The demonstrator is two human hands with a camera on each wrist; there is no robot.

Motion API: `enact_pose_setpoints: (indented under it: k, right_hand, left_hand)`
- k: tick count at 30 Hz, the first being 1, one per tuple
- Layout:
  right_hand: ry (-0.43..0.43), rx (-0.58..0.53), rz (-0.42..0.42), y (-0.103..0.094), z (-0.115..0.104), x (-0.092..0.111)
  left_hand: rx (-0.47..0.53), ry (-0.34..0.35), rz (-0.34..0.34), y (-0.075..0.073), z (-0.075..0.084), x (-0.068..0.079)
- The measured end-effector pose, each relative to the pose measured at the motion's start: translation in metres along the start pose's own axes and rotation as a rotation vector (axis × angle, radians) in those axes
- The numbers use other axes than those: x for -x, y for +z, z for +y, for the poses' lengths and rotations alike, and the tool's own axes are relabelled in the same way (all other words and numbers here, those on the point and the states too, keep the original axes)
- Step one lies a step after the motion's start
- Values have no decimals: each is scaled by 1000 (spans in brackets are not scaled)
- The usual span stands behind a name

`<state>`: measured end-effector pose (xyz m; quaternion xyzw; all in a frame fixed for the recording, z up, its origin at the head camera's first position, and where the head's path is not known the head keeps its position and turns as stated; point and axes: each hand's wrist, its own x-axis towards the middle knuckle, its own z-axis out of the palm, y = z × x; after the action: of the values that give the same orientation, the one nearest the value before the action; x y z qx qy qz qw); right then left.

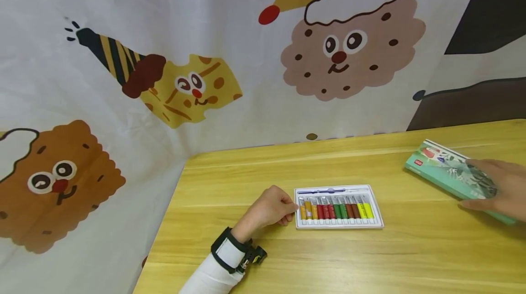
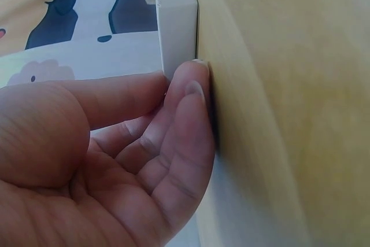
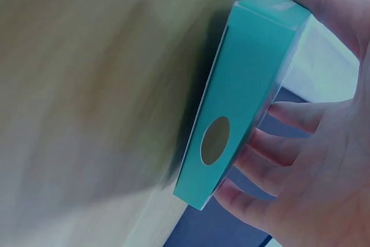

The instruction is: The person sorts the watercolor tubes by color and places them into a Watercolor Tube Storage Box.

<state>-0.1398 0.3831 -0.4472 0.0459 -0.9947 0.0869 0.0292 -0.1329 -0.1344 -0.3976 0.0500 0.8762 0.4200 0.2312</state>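
A white plastic tray (image 1: 339, 225) of paint tubes lies flat on the wooden table. Its tubes (image 1: 337, 210) run from orange through red, green and brown to yellow, with a thin brush (image 1: 328, 191) above them. My left hand (image 1: 273, 207) pinches the tray's left end between thumb and fingers; the tray's white side (image 2: 178, 27) fills that wrist view's upper middle. On the right, my right hand (image 1: 503, 186) grips a mint-green printed cardboard box (image 1: 445, 168) across its width, thumb along the near edge. The box's end panel (image 3: 248, 67) has a round cutout.
A white curtain (image 1: 246, 125) with cartoon food figures hangs behind and to the left of the table (image 1: 328, 262). The table's left edge slants beside the left forearm. A black strap with a small device (image 1: 242, 253) is on the left wrist.
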Motion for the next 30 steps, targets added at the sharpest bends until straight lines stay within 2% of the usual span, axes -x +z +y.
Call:
enact_pose_setpoints:
  k: [6, 13, 22, 30]
  right_hand:
    - [-65, 36, -92, -1, -15, -21]
    - [-166, 1, -177, -9, -38, -39]
    - [-248, 0, -166, -14, -73, -53]
    - [-309, -46, -173, -10, -99, -64]
  left_hand:
    - [-12, 2, 5, -1, 0, 0]
    - [17, 2, 2, -1, -1, -1]
    - [30, -3, -3, -1, -2, -1]
    - [39, -4, -6, -1, -3, -1]
